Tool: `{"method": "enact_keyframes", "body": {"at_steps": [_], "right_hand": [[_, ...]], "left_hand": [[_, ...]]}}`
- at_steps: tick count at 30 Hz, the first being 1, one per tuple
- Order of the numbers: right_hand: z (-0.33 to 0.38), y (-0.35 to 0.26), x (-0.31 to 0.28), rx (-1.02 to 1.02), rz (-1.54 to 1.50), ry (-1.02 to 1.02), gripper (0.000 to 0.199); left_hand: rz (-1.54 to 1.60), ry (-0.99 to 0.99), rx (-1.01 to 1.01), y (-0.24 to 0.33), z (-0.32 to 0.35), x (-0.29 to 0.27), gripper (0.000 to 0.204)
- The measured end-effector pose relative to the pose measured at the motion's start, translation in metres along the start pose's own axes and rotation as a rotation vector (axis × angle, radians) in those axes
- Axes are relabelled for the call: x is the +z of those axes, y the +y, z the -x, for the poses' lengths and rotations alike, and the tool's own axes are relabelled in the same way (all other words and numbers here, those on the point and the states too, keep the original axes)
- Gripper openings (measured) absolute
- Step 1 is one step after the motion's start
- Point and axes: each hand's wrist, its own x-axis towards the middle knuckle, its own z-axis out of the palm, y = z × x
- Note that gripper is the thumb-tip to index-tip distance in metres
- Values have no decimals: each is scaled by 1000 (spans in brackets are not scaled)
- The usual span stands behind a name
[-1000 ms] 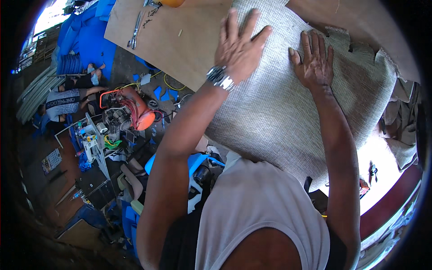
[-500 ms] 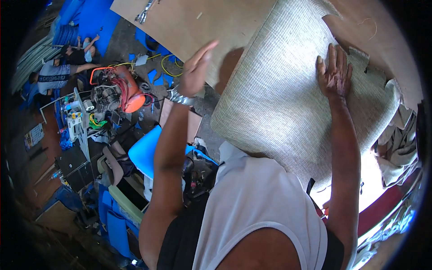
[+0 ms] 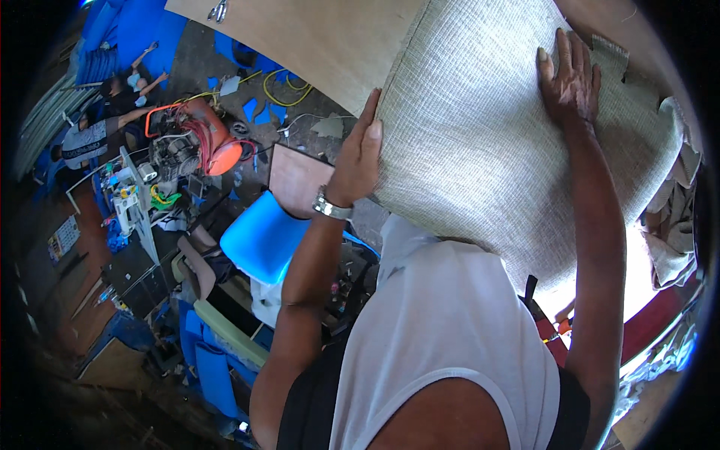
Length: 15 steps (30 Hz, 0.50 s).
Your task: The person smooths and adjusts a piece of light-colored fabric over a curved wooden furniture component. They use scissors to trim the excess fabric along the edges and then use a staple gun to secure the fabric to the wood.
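A large cushion-like piece covered in grey-beige woven fabric (image 3: 480,142) lies in front of me. Its fabric has a ragged, torn-looking far right edge. Against the left side of this piece rests my left hand (image 3: 358,161), fingers stretched out along the edge and thumb near its top. A metal-banded watch (image 3: 331,207) is on that wrist. On the upper right of the fabric my right hand (image 3: 571,86) lies flat, palm down with fingers apart. Neither hand grips anything, and what lies under the fabric is hidden.
A tan board (image 3: 315,41) extends beyond the piece, with a metal tool (image 3: 218,10) on it. At left are a blue chair seat (image 3: 266,236) and an orange compressor tank (image 3: 214,142). Two people (image 3: 86,142) sit or crouch at far left. Crumpled fabric (image 3: 671,225) hangs at right.
My left hand has come down and right from the air beside the piece onto its left edge. The right hand stays flat on the fabric. The whole view has shifted slightly.
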Motion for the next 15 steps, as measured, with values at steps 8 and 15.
{"method": "enact_keyframes", "body": {"at_steps": [8,15], "right_hand": [[3,-5,2,23,72,-66,72],[3,-11,-1,62,29,-106,73]], "left_hand": [[-1108,431,303,19,-24,75,68],[-1311,126,503,45,-99,154,72]]}}
